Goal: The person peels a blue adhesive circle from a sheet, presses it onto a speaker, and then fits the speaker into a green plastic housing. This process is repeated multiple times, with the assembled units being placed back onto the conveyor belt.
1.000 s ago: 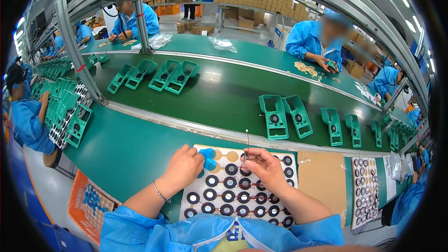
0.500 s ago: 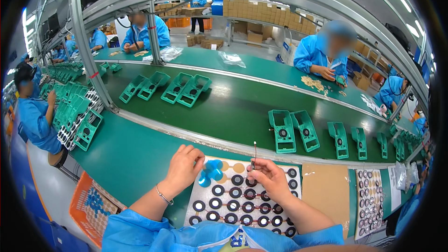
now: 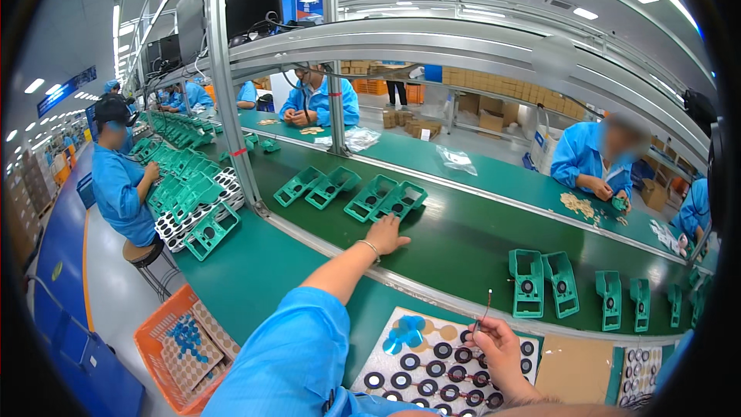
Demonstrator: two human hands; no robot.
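Observation:
My left hand (image 3: 384, 238), a bracelet at its wrist, stretches over the dark green belt (image 3: 463, 251). Its fingers are extended at the near end of a green plastic housing (image 3: 404, 199), the rightmost in a group of several; whether they touch it is hard to tell. The thumb stands apart. In my right hand (image 3: 498, 346), thumb and fingers pinch a small black speaker, mostly hidden, whose thin wire lead (image 3: 485, 310) rises to a white connector. Below that hand lies a white sheet (image 3: 376, 355) with rows of round black speakers (image 3: 436, 368) and several blue film discs (image 3: 405, 333).
More green housings (image 3: 529, 286) with speakers stand on the belt to the right. A metal post (image 3: 231, 93) rises at left. An orange basket (image 3: 147, 344) is at lower left, a cardboard sheet (image 3: 571, 371) at lower right. Co-workers sit across the belt and at far left.
My left hand has gone from beside the blue discs forward to the housing on the belt. The right hand still holds the speaker. The view has turned left and up.

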